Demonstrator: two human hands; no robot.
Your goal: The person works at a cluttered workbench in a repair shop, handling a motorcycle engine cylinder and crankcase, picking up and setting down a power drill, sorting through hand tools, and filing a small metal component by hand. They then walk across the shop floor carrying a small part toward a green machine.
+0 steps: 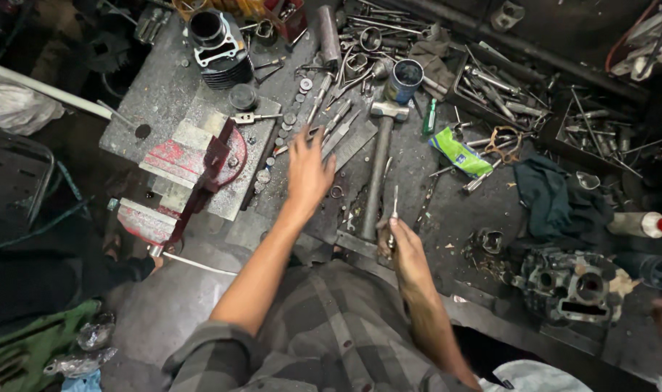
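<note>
Dark, greasy workshop bench (447, 218) strewn with loose tools, and we see it from above. Our left hand (307, 173) is stretched out over the bench, fingers spread and holding nothing, hovering by the flat files (343, 131) and the row of washers (287, 123) just past its fingertips; we judge the step as reaching to pick a tool out of the scatter. Our right hand (402, 250) is closed around a thin metal rod-like tool (394, 210), its tip pointing up away from the grip. A sledge hammer (380, 163) lies between the two hands, handle near the right fist. Picking would call for closing the left fingers on one piece without dragging its neighbours. Containers: a blue can (404, 80) beyond the hammer head, contents too dark to tell; a tray (490, 91) further right holds wrenches. A red vise (189, 170) sits left of the open hand
</note>
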